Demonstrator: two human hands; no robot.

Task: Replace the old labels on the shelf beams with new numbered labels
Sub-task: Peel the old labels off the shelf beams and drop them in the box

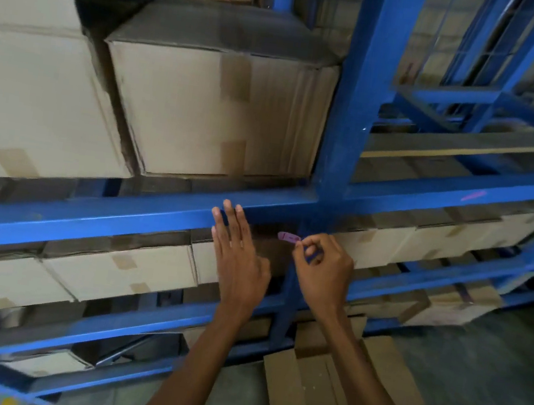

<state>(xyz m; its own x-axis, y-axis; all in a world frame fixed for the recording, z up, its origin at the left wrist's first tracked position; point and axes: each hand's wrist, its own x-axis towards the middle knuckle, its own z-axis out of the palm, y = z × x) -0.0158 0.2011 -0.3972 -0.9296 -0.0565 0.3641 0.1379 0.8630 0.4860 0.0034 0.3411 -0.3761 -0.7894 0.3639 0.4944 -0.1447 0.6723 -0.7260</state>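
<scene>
Label (pixel 289 237): small, pink, pinched by right hand (pixel 324 267) | beside blue beam (pixel 121 217)

No text, number or brand can be read anywhere in this view. The small pink paper label (pixel 289 237), pinched at its right end by the right hand (pixel 321 267) just below the blue metal shelf beam (pixel 141 216), carries a dark mark on its face (too blurred to make out as a digit or a letter). A second pink strip (pixel 473 195) lies on the blue metal beam further right (pixel 429 193), and its face is smeared as well. The tan cardboard boxes (pixel 213 110) on the shelves show only strips of brown tape, with no legible printing.
</scene>
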